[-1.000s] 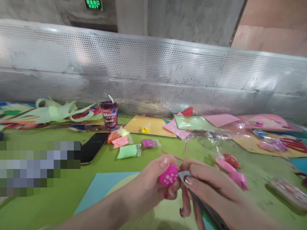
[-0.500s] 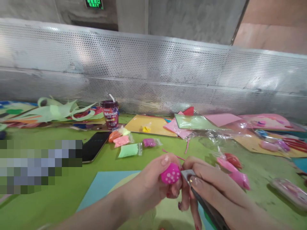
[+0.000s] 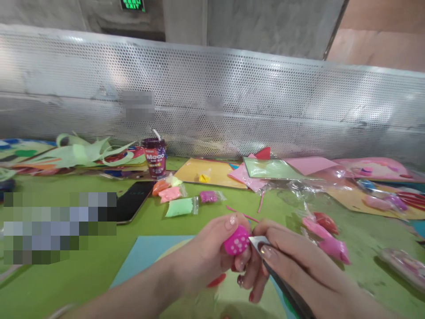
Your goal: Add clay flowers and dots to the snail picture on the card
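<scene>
Just above the near edge of the green table point(image 3: 83, 283), I have a pink clay ball point(image 3: 236, 240) with white dots in the left hand point(image 3: 206, 254), thumb and fingers curled tight around it. Touching the ball's right side is the grey blade of a knife point(image 3: 257, 242). The right hand point(image 3: 292, 263) grips its dark handle, fingers closed, forefinger laid along the blade. Under both hands lies a blue sheet point(image 3: 146, 254). Farther in, small clay packets point(image 3: 181, 207) sit beside a dark phone point(image 3: 133, 201), and a purple cup point(image 3: 154, 158) stands near the far edge.

Left hand point(image 3: 208, 254) curled, right hand point(image 3: 294, 262) pinching, both touching
</scene>
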### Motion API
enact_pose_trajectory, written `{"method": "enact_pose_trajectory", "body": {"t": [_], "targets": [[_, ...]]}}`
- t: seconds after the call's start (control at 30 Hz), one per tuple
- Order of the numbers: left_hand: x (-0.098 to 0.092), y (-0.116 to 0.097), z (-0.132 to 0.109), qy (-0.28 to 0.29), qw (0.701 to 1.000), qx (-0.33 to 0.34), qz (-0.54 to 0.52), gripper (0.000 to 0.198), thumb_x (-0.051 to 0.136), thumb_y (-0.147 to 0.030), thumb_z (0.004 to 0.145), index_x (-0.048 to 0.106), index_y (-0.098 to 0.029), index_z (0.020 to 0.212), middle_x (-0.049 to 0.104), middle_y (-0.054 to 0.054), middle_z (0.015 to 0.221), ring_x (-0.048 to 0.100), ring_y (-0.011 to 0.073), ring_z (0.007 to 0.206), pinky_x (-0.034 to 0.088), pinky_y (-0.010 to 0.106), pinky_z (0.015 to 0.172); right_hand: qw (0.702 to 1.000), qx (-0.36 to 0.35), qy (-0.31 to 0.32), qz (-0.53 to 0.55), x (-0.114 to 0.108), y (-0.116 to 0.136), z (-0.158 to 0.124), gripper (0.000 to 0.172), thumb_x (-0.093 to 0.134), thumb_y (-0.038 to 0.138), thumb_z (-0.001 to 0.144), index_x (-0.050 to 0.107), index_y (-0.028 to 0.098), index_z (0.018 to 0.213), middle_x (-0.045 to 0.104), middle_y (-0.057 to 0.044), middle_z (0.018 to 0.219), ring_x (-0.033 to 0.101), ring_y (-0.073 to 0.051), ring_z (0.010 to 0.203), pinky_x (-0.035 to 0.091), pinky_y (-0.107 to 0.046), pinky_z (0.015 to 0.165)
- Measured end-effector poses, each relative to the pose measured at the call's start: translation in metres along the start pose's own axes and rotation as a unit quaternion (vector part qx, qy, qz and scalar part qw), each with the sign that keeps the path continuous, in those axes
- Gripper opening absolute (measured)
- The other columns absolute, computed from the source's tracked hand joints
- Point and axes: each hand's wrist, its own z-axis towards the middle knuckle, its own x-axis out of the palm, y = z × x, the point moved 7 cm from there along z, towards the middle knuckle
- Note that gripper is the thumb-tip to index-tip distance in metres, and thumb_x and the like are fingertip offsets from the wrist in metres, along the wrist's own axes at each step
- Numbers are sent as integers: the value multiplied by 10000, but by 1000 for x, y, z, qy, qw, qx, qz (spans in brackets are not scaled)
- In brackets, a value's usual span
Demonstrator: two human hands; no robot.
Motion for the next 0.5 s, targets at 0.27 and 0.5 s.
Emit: {"method": "enact_pose_trajectory", "body": {"t": [0.27,0.5], "targets": [[1,0,0,36,999,12,-11,479,318,-467,904,476,-138,595,512,9,528,486,105,484,326,227,497,997,-10,-34,-74,-4,2,-2,420,323,433,906,705,293,799,708,-10,789,691,-142,696,569,-144,536],[-4,4,-2,13,1000,-7,5,455,341,-477,895,479,-148,612,494,-2,531,475,108,498,356,244,527,989,-14,-51,-139,-11,-4,-1,312,423,446,874,702,309,846,706,-7,784,692,-172,747,591,-200,602]]}}
